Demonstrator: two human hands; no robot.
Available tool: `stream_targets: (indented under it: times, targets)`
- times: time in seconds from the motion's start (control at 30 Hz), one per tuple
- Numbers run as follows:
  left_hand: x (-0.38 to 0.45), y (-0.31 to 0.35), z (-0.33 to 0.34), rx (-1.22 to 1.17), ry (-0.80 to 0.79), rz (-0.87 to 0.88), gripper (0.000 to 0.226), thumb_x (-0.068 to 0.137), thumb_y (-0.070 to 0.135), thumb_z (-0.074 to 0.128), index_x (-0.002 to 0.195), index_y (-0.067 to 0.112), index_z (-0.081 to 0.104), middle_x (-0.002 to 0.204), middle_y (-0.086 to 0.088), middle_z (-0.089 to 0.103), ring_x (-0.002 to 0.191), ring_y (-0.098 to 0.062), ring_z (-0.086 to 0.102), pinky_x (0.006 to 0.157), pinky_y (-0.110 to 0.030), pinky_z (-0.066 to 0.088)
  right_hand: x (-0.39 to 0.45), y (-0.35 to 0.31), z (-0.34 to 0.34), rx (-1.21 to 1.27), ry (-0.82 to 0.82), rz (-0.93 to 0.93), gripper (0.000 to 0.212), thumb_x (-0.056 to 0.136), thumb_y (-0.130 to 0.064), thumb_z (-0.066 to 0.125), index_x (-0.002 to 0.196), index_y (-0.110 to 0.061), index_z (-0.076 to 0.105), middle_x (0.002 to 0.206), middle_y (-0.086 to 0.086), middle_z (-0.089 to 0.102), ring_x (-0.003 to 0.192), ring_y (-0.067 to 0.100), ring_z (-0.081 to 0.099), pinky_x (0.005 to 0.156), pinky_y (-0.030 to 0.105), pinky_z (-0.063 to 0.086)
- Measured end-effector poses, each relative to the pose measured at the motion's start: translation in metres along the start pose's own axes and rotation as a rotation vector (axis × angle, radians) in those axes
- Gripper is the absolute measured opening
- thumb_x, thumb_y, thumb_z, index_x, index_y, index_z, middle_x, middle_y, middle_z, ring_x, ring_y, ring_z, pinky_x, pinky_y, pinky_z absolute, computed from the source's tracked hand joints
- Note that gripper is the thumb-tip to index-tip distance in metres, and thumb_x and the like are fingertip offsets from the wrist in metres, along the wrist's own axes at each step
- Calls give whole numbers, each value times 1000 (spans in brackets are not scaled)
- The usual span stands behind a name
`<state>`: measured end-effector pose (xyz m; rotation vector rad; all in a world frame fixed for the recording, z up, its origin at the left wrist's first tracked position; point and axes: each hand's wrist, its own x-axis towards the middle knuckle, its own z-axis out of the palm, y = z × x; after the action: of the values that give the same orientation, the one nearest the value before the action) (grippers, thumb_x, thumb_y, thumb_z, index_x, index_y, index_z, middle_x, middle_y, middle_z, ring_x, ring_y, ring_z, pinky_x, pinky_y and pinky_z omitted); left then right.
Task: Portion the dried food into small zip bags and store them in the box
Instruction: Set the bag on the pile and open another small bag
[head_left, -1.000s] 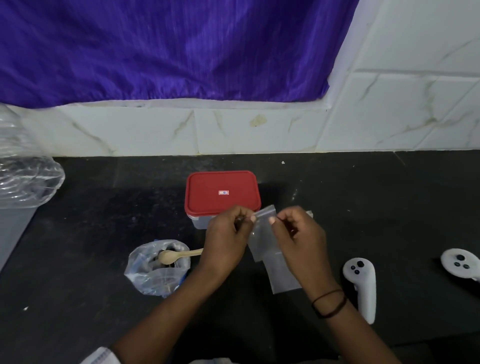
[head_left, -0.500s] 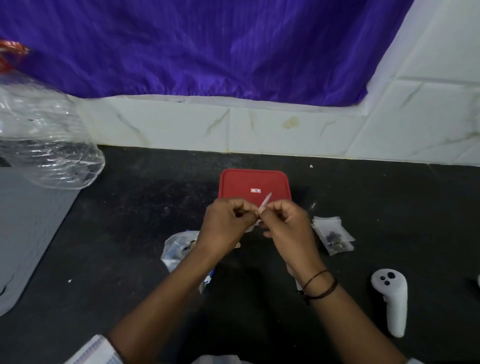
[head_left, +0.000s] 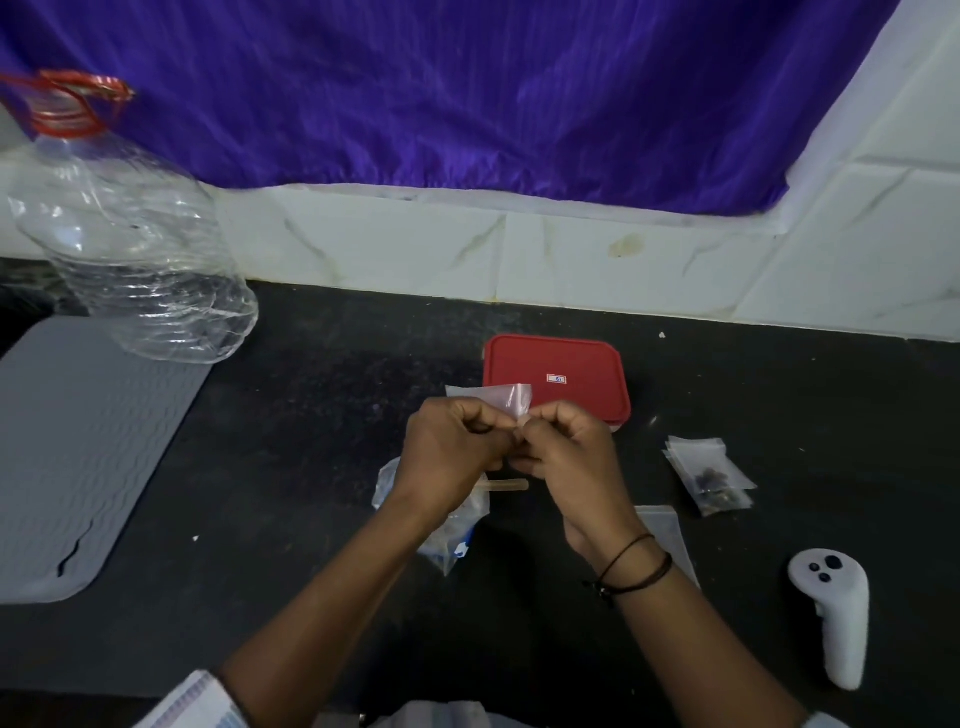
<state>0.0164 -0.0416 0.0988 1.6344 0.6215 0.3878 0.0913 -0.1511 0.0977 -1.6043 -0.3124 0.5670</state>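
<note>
Dark, speckled desk (head_left: 322, 415) runs to a white marble-look tiled wall (head_left: 395, 249); purple cloth (head_left: 467, 93) hangs above it.

Nearest: white hand controller (head_left: 831, 618) lying at right, long axis running near-to-far. An empty clear zip bag (head_left: 667, 535) lies flat just right of the right wrist, partly hidden by it. Grey ribbed mat (head_left: 78, 457) at far left.

Centre: left hand (head_left: 452, 457) and right hand (head_left: 566, 457) meet knuckle to knuckle above the desk. Grip of both: fingers curled, pinching one small zip bag (head_left: 506, 400) between them. The bag's free end sticks up and away from the person, over the near edge of the box; which end is the mouth, cannot tell.

Under the left hand: crumpled plastic bag (head_left: 452, 540) of food, with a pale spoon handle (head_left: 506, 485) poking out to the right, lying left-right.

Right of the hands: small pile of filled zip bags (head_left: 711, 475) with dark contents, flat on the desk, apart from the box.

Farther: box (head_left: 558, 376), red lid on. Clear plastic bottle (head_left: 130, 260) with red cap, far left by the wall.
</note>
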Motion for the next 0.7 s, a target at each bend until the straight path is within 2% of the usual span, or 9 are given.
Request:
stream_targets:
  times: [0.13,0.33,0.47,0.57,0.63,0.7]
  targets:
    - [2,3,-19,-82,-98,-86,2,83,3,77,85,2,75,79,-11,75,71,-20,71,64,-26,58,-2,-4,10,127,-27,67,13,93,-5,58,83,-7,65,84,14,72,85,30,72,74,35,61]
    - [4,5,-32,-132,-158,-183,6,88,1,67,87,-2,72,73,-10,68,70,-19,67,67,-31,60,-2,-5,17,152,-85,69,12,94,-3,57,85,-6,65,95,23,71,90,39,71,83,47,60]
    - [2,6,-35,-263,-154,-333,3,86,6,71,84,4,71,68,-6,64,66,-15,63,60,-25,55,-2,-8,17,130,-141,89,12,94,-4,57,85,-7,63,92,20,72,83,32,72,77,38,59]
    - [-2,2,-32,-274,-82,-346,10,87,2,67,77,6,68,69,-9,63,62,-15,61,55,-24,54,-2,-6,19,77,-161,103,11,96,-3,52,88,0,60,89,21,72,76,23,70,68,29,59]
    - [-4,-2,-31,-220,30,-284,16,88,-2,62,73,4,64,66,-9,62,57,-14,62,55,-27,55,-2,-2,20,17,-133,109,12,96,-2,48,87,3,55,89,24,70,72,20,69,63,26,58]
    - [-6,-5,-32,-94,164,-170,16,89,-1,61,74,4,63,63,-6,64,53,-14,64,57,-33,59,-2,1,20,-101,-83,78,14,96,-5,48,83,-3,53,83,19,68,67,17,69,60,27,58]
